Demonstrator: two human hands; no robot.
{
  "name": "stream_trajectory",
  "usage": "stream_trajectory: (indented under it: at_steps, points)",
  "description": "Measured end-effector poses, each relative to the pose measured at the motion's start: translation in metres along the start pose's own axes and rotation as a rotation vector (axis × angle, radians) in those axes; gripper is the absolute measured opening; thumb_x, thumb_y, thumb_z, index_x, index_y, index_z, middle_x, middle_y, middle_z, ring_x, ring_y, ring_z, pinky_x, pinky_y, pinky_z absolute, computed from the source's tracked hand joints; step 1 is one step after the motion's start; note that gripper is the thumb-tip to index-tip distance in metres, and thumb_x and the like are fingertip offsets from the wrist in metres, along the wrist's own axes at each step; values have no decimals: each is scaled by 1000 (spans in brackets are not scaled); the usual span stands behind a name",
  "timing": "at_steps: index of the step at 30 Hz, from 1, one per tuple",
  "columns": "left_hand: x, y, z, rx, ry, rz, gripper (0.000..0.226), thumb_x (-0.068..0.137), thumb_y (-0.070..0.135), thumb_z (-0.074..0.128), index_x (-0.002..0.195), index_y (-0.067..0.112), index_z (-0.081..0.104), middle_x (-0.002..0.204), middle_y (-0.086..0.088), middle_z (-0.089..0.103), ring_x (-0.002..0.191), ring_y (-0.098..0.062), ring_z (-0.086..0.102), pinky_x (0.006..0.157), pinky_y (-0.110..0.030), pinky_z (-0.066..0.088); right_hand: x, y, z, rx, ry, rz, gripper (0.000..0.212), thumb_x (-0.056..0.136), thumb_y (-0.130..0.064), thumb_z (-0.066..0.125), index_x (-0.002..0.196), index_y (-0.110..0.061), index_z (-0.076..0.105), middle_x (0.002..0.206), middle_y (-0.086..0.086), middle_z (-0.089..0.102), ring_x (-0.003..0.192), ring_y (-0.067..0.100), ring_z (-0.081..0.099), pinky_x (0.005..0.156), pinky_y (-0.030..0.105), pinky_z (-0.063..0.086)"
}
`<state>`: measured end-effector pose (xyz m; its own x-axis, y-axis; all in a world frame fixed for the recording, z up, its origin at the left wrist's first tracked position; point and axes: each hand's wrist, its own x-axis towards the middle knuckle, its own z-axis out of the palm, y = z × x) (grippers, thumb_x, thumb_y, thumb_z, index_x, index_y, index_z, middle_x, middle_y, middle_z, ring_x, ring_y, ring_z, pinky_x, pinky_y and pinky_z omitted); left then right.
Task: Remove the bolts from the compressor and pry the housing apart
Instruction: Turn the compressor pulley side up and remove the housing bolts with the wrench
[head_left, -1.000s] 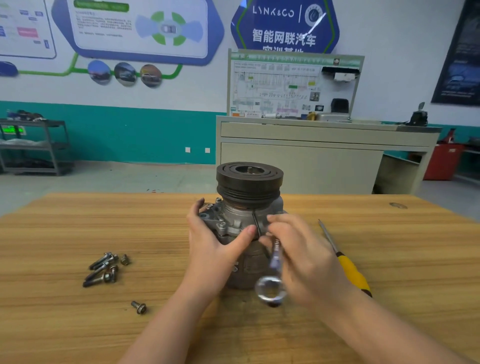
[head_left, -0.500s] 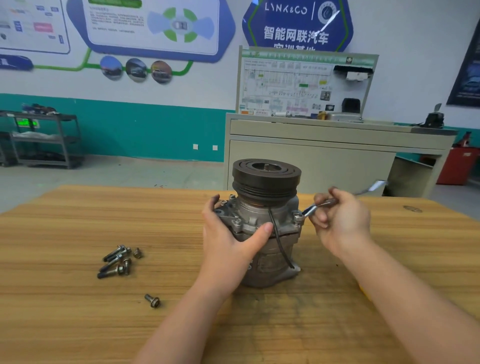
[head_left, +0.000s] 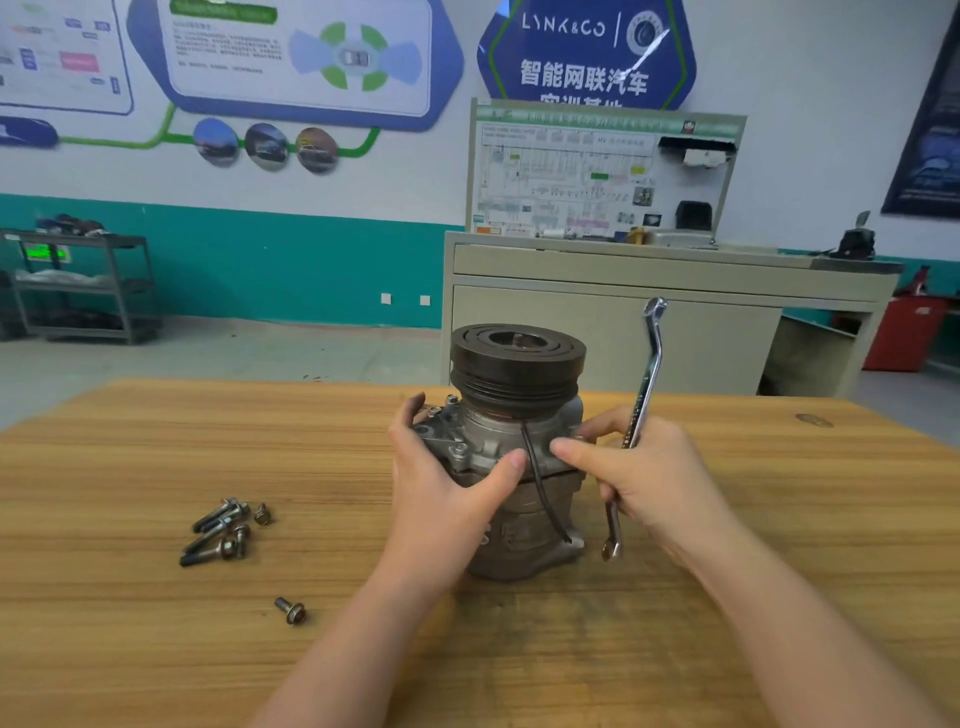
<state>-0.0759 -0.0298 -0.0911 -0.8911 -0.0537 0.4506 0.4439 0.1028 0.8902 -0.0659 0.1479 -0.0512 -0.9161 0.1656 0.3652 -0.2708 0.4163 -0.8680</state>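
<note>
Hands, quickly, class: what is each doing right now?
Left hand: grips the compressor.
Right hand: holds the wrench, fingertips touching the compressor.

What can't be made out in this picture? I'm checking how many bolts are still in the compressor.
Head view only:
- Far side of the compressor: hidden by its own body and pulley.
- Left flange: partly covered by the left hand.
- Right flange: covered by the right hand, which holds the wrench.
- Loose bolts on the table: piled, exact count unclear.
</note>
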Motion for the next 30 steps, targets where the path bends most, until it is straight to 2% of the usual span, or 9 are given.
stream_trajectory:
  at_steps: [3, 7, 12, 15, 19, 22, 24, 27, 30]
  points:
    - [2, 0, -5, -15, -25, 17, 101, 64, 58, 80, 137, 49, 12, 134, 11, 43, 123, -1, 45, 107, -31, 38, 10, 1, -6, 44, -104, -14, 12, 69, -31, 84, 72, -27, 73, 41, -2, 52, 35, 7, 44, 41, 19, 32]
    - [5, -1, -8, -67, -67, -2, 94, 63, 54, 72, 134, 54, 11, 131, 13, 47, 117, 1, 49, 90, -17, 39, 8, 6, -8, 95, -238, -84, 8, 76, -23, 80, 80, -29, 76, 41, -4, 49, 38, 6, 47, 42, 15, 37]
    - [4, -2, -6, -78, -52, 0, 90, 64, 54, 69, 133, 53, 12, 133, 9, 49, 119, -1, 50, 90, -18, 39, 6, 16, 1, 141, -50, -130, 15, 72, -20, 83, 68, -19, 69, 41, -2, 55, 38, 7, 52, 43, 14, 40]
    - [4, -1, -5, -76, -37, -3, 91, 61, 57, 67, 133, 51, 13, 129, 14, 50, 114, 3, 52, 84, -11, 40, 4, 16, 2, 218, -102, -144, 9, 74, -18, 79, 72, -24, 73, 40, -3, 53, 37, 7, 51, 41, 12, 38]
    - [4, 0, -5, -76, -29, -5, 92, 58, 58, 67, 132, 52, 13, 127, 17, 50, 111, 5, 53, 79, -8, 40, 2, 17, 3, 223, -156, -126, 17, 69, -37, 72, 85, -34, 72, 41, -2, 53, 40, 6, 53, 43, 11, 38]
    - [3, 2, -5, -77, -24, -9, 92, 59, 56, 69, 133, 51, 14, 125, 17, 50, 108, 9, 55, 73, -4, 44, 2, 18, 5, 248, -44, -116, 31, 56, -49, 79, 76, -29, 68, 43, -1, 57, 42, 10, 54, 51, 22, 41]
    - [3, 2, -5, -84, -18, -9, 91, 60, 54, 69, 133, 50, 15, 123, 18, 51, 102, 19, 53, 68, 2, 43, 3, 19, 4, 264, -23, -117, 22, 59, -44, 79, 71, -28, 70, 44, 0, 58, 42, 12, 54, 52, 27, 40]
    - [2, 4, -5, -90, -10, -26, 91, 57, 57, 69, 131, 54, 15, 123, 19, 52, 103, 15, 55, 68, -1, 45, 1, 16, -2, 242, -62, -127, 9, 70, -31, 80, 72, -27, 72, 44, 0, 58, 42, 11, 53, 49, 24, 39]
    - [2, 4, -4, -95, 6, -39, 90, 60, 54, 70, 131, 54, 15, 122, 18, 55, 104, 11, 57, 72, -7, 46, -1, 14, -1, 211, -32, -135, 22, 64, -33, 86, 68, -21, 68, 42, -2, 57, 42, 10, 55, 47, 19, 41]
